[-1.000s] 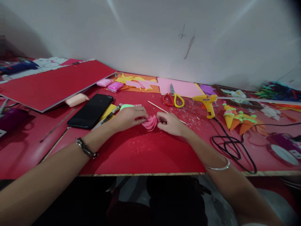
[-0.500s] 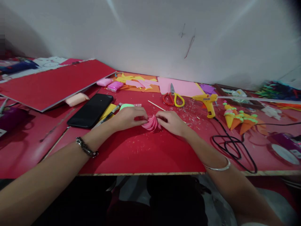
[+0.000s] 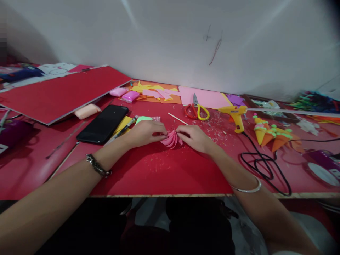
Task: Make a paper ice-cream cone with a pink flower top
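Observation:
A small pink pleated piece (image 3: 171, 140), with folds fanning out in a swirl, rests low over the red tabletop (image 3: 159, 177) at the centre. My left hand (image 3: 148, 132) pinches its left edge between thumb and fingers. From the other side, my right hand (image 3: 195, 138) has its fingertips closed on the upper right edge. A thin pale stick (image 3: 177, 118) lies just behind the hands. Bright green clay (image 3: 143, 119) sits behind my left hand, partly covered by it.
A black phone (image 3: 103, 124) and a pen (image 3: 126, 126) lie left. Scissors (image 3: 197, 109) lie behind the hands; a yellow glue gun (image 3: 235, 118) with looped cable and small cones (image 3: 271, 134) lies right. A red board (image 3: 66, 92) leans at the back left.
The camera view has shifted very slightly. Both hands keep their hold on the pink piece, whose folds have turned or spread a little to the right.

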Demonstrator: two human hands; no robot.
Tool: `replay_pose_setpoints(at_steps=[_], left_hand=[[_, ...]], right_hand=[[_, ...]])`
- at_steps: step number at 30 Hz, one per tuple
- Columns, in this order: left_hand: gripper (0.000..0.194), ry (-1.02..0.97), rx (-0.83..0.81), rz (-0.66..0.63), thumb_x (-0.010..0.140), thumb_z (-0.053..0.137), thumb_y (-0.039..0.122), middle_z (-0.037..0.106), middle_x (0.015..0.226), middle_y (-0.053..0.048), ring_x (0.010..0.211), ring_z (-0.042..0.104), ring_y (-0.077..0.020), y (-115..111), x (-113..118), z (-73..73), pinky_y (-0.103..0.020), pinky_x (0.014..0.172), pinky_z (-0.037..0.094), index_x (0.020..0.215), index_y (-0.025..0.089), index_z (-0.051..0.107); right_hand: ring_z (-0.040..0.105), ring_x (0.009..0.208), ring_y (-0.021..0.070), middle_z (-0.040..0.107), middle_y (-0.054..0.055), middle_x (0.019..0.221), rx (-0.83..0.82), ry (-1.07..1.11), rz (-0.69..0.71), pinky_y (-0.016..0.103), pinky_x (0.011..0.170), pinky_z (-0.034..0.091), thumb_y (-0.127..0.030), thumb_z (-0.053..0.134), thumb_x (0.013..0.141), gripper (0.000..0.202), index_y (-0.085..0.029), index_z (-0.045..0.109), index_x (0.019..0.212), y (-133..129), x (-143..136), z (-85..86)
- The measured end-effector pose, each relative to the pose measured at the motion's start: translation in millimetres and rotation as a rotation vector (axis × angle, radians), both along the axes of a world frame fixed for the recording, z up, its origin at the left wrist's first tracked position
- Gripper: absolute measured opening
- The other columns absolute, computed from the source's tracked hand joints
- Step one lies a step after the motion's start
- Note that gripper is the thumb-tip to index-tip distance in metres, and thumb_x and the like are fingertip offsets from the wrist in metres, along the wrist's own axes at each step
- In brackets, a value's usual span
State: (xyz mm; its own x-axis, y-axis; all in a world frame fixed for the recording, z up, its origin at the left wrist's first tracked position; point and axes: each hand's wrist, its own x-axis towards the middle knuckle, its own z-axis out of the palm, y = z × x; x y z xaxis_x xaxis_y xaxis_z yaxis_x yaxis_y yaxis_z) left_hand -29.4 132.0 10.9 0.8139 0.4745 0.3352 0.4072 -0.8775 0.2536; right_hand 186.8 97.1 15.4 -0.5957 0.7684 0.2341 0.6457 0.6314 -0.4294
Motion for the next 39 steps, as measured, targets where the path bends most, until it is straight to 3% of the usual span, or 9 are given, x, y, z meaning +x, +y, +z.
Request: replay_pose_setpoints(at_steps=[13, 22, 30, 39], left_hand=[[0.021, -0.009, 0.008, 0.004, 0.081, 0.046, 0.033, 0.063, 0.077, -0.001, 0.071, 0.056, -0.0111, -1.0, 0.5, 3.3, -0.02, 0.065, 0.039, 0.077, 0.018, 0.06], [0.022, -0.058, 0.192, 0.0, 0.084, 0.042, 0.031, 0.063, 0.091, -0.004, 0.084, 0.057, -0.0127, -0.2, -2.6, 4.0, -0.021, 0.072, 0.041, 0.089, 0.019, 0.06], [0.023, -0.083, 0.319, -0.006, 0.085, 0.04, 0.028, 0.064, 0.088, -0.003, 0.083, 0.058, -0.012, -3.7, -1.3, 5.2, -0.021, 0.075, 0.042, 0.087, 0.019, 0.061], [0.022, -0.096, 0.308, 0.011, 0.085, 0.041, 0.028, 0.064, 0.089, -0.003, 0.083, 0.058, -0.0118, -3.9, -2.2, 4.6, -0.021, 0.073, 0.042, 0.087, 0.019, 0.061]], right_hand=[[0.053, 0.075, 0.0139, 0.061, 0.005, 0.082, 0.04, 0.006, 0.032, 0.024, 0.068, 0.035, -0.023, 0.039, 0.084, 0.02, -0.016, 0.058, 0.086, 1.2, 0.4, -0.5], [0.054, 0.077, 0.0125, 0.062, 0.005, 0.084, 0.157, 0.153, 0.012, 0.023, 0.07, 0.039, -0.02, 0.045, 0.082, 0.017, -0.017, 0.061, 0.087, -2.2, -1.0, 2.0], [0.055, 0.075, 0.0126, 0.063, 0.005, 0.081, 0.191, 0.174, -0.002, 0.024, 0.067, 0.04, -0.022, 0.045, 0.082, 0.017, -0.017, 0.061, 0.085, -6.6, -3.7, 3.8], [0.054, 0.074, 0.0127, 0.062, 0.004, 0.081, 0.19, 0.161, 0.013, 0.025, 0.067, 0.04, -0.023, 0.044, 0.082, 0.017, -0.018, 0.06, 0.084, -7.3, -4.0, 3.8]])
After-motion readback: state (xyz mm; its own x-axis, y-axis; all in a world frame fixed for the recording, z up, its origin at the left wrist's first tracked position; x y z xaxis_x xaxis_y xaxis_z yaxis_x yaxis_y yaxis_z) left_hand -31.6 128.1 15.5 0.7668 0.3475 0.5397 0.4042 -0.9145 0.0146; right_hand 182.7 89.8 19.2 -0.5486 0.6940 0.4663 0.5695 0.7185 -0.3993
